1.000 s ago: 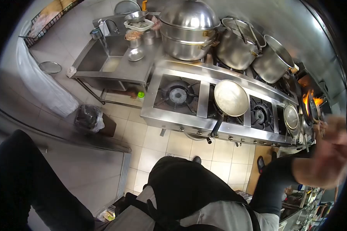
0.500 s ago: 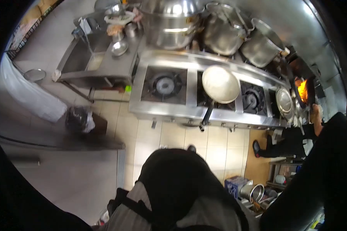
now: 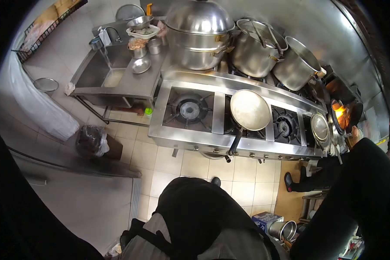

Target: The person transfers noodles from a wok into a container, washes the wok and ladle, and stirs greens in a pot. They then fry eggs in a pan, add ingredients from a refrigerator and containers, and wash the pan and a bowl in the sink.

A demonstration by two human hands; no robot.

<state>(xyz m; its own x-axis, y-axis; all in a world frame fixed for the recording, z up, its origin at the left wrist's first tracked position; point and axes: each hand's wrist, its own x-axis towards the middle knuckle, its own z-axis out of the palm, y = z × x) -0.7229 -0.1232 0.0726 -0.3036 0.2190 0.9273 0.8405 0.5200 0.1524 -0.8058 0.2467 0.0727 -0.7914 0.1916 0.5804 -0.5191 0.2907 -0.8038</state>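
Note:
Neither my left hand nor my right hand shows; black shapes that look like my sleeves fill the lower left and lower right sides. Ahead of my body, a frying pan (image 3: 250, 110) rests on the middle burner of a steel gas stove (image 3: 195, 141), its black handle pointing toward me. The burner (image 3: 189, 111) to its left bears no pan, nor does the burner (image 3: 285, 126) to its right. Round strainers (image 3: 320, 126) lie at the stove's right end.
Behind the stove stand a domed steamer (image 3: 199, 41) and large pots (image 3: 297, 63). Water runs into the sink (image 3: 89, 71) at left. At right, a co-worker's hand (image 3: 355, 134) is near flames (image 3: 341, 116). A trash bin (image 3: 112, 148) and a box (image 3: 264, 220) are on the floor.
The view has shifted, so the stove, pots and sink sit lower in the picture and look sharper. The frying pan remains on its burner.

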